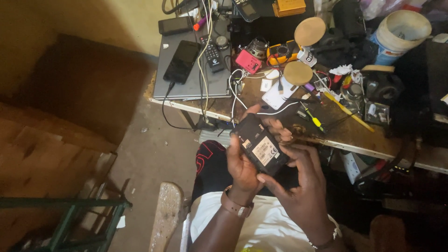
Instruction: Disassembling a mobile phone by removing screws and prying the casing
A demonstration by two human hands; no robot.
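A small black phone (259, 146) with its back cover off lies face down in my left hand (242, 169), showing a white label in the battery bay. My left thumb reaches up along its far end and the fingers wrap under it. My right hand (301, 184) rests against the phone's near right edge, fingers pressing on its side and corner. Both hands are held above my lap, just in front of the workbench (354, 140). A white cable (275, 111) runs from the bench toward the phone's far end.
The bench holds a grey laptop (186, 79) with a black smartphone (182, 60) on it, a remote control (211, 53), a pink gadget (248, 61), two round wooden discs (298, 73), a white bucket (400, 35), screwdrivers and tangled wires. A green metal frame (70, 210) stands at lower left.
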